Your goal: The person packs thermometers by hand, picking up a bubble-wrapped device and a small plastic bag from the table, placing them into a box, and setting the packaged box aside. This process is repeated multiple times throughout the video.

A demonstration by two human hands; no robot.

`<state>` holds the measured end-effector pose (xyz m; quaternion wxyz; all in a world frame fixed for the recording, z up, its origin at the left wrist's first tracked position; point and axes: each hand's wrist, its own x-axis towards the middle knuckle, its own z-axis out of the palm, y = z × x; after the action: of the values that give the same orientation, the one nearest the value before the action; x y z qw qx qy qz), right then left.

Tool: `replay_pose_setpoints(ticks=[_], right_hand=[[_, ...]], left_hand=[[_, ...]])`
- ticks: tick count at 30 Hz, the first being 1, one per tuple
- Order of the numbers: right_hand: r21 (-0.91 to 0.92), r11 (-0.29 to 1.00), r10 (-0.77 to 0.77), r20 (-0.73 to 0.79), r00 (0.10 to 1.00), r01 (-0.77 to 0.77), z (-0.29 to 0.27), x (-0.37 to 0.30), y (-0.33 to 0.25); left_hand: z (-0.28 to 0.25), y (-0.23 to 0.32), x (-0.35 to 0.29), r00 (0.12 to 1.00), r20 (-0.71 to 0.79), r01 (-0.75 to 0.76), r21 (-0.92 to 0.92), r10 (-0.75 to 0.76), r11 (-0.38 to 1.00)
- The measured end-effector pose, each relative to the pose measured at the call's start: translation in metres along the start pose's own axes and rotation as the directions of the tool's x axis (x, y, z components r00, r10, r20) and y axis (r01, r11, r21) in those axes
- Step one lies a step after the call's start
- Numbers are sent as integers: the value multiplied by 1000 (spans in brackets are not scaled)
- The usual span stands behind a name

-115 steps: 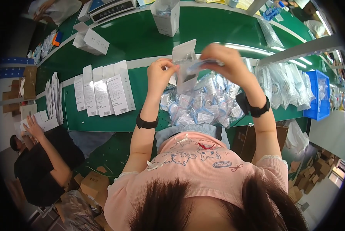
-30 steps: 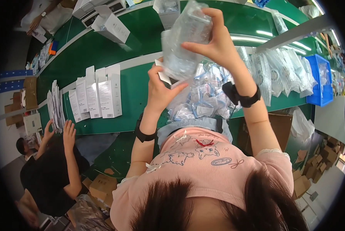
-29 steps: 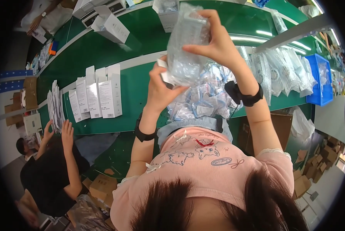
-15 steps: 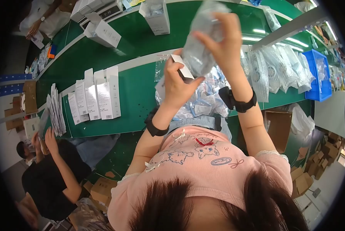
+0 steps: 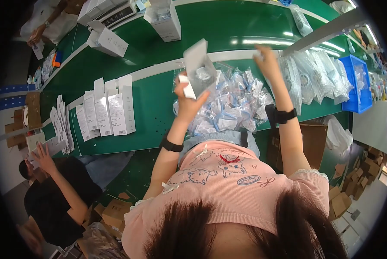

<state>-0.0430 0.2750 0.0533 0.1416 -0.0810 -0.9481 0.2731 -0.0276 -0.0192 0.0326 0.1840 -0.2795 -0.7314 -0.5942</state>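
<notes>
My left hand [image 5: 188, 102] grips an open white carton [image 5: 197, 56] with its flaps up, above the green table. Inside its mouth, a clear bubble-wrapped pack [image 5: 205, 74] shows; the contents of the wrap are hidden. My right hand [image 5: 267, 64], slightly blurred, is to the right of the carton with its fingers apart and nothing in them. Below and between the hands lies a heap of small clear plastic bags [image 5: 232, 105] with white and blue contents. Several bubble-wrap pouches [image 5: 312, 77] lie to the right of my right hand.
Several white cartons [image 5: 105, 110] and flat carton blanks [image 5: 62, 123] stand at left. Farther back are two open white boxes [image 5: 165, 26]. A blue bin [image 5: 356, 82] sits at right beneath a metal rail [image 5: 327, 28]. A co-worker [image 5: 57, 194] handles cartons at lower left.
The bubble-wrapped pack has gone from my right hand into the carton. My right hand has let go and moved right and down. The carton in my left hand now faces up more.
</notes>
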Motion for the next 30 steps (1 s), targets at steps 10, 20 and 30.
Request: replay_pose_setpoints(ticks=[10, 20, 30], right_hand=[[25, 998, 36, 439, 898, -53, 35, -36, 29], [735, 500, -536, -152, 830, 457, -36, -17, -137], [447, 617, -741, 52, 670, 648, 15, -14, -128]], left_hand=[[-30, 48, 38, 949, 183, 219, 207, -257, 953], [-38, 58, 62, 888, -3, 447, 244, -460, 861], [-59, 31, 44, 807, 7, 557, -339, -590, 758]])
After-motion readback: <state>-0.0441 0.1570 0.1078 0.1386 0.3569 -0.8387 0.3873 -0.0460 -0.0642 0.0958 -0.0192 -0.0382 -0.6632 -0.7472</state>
